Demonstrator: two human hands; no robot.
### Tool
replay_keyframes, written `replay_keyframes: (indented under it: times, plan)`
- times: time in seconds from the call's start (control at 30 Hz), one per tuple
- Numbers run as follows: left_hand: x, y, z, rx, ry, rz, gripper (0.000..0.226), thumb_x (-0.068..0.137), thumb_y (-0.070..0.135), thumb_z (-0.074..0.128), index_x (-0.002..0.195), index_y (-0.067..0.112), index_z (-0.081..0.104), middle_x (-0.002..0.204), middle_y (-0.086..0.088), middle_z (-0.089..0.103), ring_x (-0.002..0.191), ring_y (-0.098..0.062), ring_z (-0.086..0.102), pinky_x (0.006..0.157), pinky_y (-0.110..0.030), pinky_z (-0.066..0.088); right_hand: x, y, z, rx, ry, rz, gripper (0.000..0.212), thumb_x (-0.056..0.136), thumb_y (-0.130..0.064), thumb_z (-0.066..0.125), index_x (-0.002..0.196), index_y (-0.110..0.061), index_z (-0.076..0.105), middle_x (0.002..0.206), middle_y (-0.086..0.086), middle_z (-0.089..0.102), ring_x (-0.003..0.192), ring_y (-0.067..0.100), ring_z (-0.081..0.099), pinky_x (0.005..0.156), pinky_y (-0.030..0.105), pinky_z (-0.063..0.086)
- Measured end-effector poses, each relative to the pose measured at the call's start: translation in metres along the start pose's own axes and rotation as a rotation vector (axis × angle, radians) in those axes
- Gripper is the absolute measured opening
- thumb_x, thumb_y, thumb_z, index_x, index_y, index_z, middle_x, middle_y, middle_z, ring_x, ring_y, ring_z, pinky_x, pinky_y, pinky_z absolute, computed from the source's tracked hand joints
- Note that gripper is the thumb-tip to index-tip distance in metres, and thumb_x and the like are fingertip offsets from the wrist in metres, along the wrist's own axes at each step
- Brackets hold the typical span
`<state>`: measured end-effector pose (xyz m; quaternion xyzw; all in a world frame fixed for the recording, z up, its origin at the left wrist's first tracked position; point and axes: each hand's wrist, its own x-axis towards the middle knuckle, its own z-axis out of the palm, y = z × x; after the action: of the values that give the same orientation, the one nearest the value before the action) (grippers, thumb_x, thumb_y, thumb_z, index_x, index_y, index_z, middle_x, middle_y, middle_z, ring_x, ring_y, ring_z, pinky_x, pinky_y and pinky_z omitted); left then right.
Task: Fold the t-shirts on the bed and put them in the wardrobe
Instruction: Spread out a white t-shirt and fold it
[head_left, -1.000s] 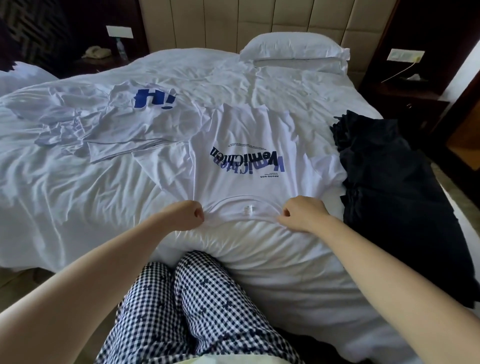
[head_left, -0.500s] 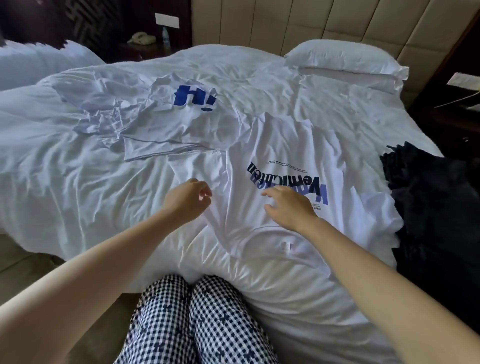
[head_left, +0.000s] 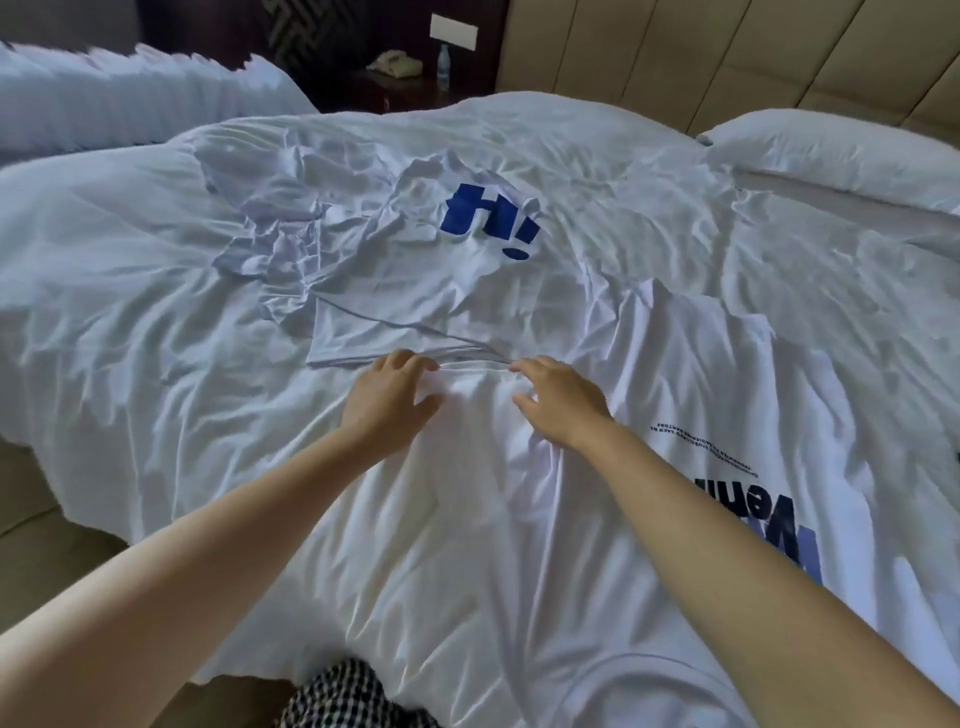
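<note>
The printed white t-shirt (head_left: 649, 467) lies spread flat on the bed (head_left: 130, 364), ready for folding. Left hand (head_left: 387, 397) and right hand (head_left: 558, 397) rest on its sleeve edge, fingers spread and clamping nothing — likely smoothing. Beyond lies a second, crumpled t-shirt (head_left: 441, 260) — unfolded.

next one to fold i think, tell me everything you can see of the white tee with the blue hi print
The white tee with the blue print lies crumpled on the bed, beyond both hands and untouched by them. Thin, soft white fabric, heavily wrinkled and bunched on its left side, smoother toward its near edge, which lies flat. The bold blue lettering sits upside down to the camera. Its near edge meets the spread tee under the hands; whether they overlap is unclear.
</note>
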<state>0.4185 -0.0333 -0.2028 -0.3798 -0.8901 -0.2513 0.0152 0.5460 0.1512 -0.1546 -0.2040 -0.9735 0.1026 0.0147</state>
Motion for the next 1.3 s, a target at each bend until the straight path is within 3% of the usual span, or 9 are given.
replay_keyframes:
  times: [0.23,0.53,0.63,0.73,0.9,0.97,1.03,1.17,1.3]
  plan:
    - [0.003,-0.026,0.033,-0.093,0.074,0.04,0.049,0.083,0.044,0.07,0.129,0.033,0.058,0.135,0.008,0.052,0.129,-0.019,0.042,0.105,-0.034,0.032,0.037,0.01,0.029,-0.007,-0.086,0.094,0.059,0.086,-0.031,0.066,0.14,-0.027,0.044,0.143,0.001,0.039,0.134,0.023,0.036,0.108,0.035,0.031]
    - [0.022,-0.005,0.014,-0.177,-0.087,-0.153,0.034,0.076,0.046,0.073,0.107,0.036,0.064,0.126,0.004,0.051,0.127,-0.021,0.038,0.105,-0.033,0.026,0.032,0.0,0.02,-0.064,0.01,0.088,0.03,0.083,-0.03,0.066,0.11,-0.022,0.055,0.116,0.001,0.056,0.109,0.024,0.054,0.08,0.031,0.041]
    - [0.021,0.002,0.004,-0.219,-0.061,-0.144,0.024,0.082,0.043,0.07,0.102,0.029,0.065,0.116,0.0,0.06,0.115,-0.023,0.051,0.092,-0.032,0.035,0.026,-0.009,0.014,-0.054,0.055,0.07,0.015,0.09,-0.02,0.055,0.105,-0.021,0.058,0.112,0.0,0.059,0.101,0.025,0.058,0.072,0.03,0.039]
    - [0.014,-0.009,-0.01,-0.539,0.022,-0.198,0.01,0.086,0.029,0.071,0.091,0.026,0.062,0.095,0.002,0.064,0.092,-0.022,0.061,0.072,-0.029,0.04,0.025,-0.024,-0.006,0.017,0.124,0.061,0.018,0.091,-0.013,0.051,0.103,-0.019,0.062,0.108,0.001,0.062,0.094,0.024,0.057,0.068,0.029,0.04]
    - [-0.005,-0.03,-0.052,-0.873,0.236,-0.165,0.012,0.09,0.019,0.067,0.082,0.019,0.058,0.074,0.01,0.055,0.064,0.005,0.049,0.062,-0.013,0.037,0.04,-0.072,-0.032,0.336,0.28,-0.03,0.015,0.088,-0.004,0.054,0.084,-0.016,0.062,0.089,0.0,0.064,0.08,0.017,0.06,0.066,0.027,0.048]
    - [-0.015,-0.041,-0.065,-0.936,0.271,-0.199,0.016,0.087,0.022,0.07,0.079,0.017,0.057,0.069,0.009,0.052,0.057,0.004,0.045,0.057,-0.014,0.036,0.048,-0.098,-0.035,0.409,0.316,-0.078,0.02,0.087,-0.001,0.055,0.078,-0.017,0.06,0.08,-0.005,0.06,0.073,0.008,0.057,0.062,0.018,0.044]
    - [-0.025,-0.054,-0.071,-0.94,0.291,-0.243,0.019,0.076,0.03,0.068,0.075,0.018,0.054,0.067,0.007,0.05,0.056,-0.001,0.045,0.054,-0.017,0.037,0.056,-0.119,-0.031,0.423,0.322,-0.111,0.02,0.085,0.002,0.055,0.077,-0.016,0.061,0.082,-0.003,0.059,0.076,0.01,0.056,0.064,0.013,0.043]
    - [-0.039,-0.075,-0.067,-0.924,0.248,-0.372,0.025,0.064,0.03,0.068,0.07,0.017,0.048,0.068,0.0,0.051,0.056,-0.015,0.051,0.054,-0.028,0.041,0.073,-0.136,0.001,0.381,0.255,-0.092,0.019,0.084,0.002,0.052,0.078,-0.011,0.064,0.091,0.002,0.062,0.085,0.021,0.061,0.075,0.03,0.053]
    - [-0.044,-0.095,-0.053,-0.6,0.216,-0.354,0.031,0.074,0.036,0.075,0.069,0.025,0.047,0.059,0.01,0.046,0.057,-0.011,0.042,0.054,-0.031,0.033,0.084,-0.134,0.036,0.34,0.222,-0.065,0.02,0.084,0.002,0.05,0.08,-0.011,0.065,0.093,0.0,0.058,0.086,0.023,0.06,0.072,0.03,0.049]
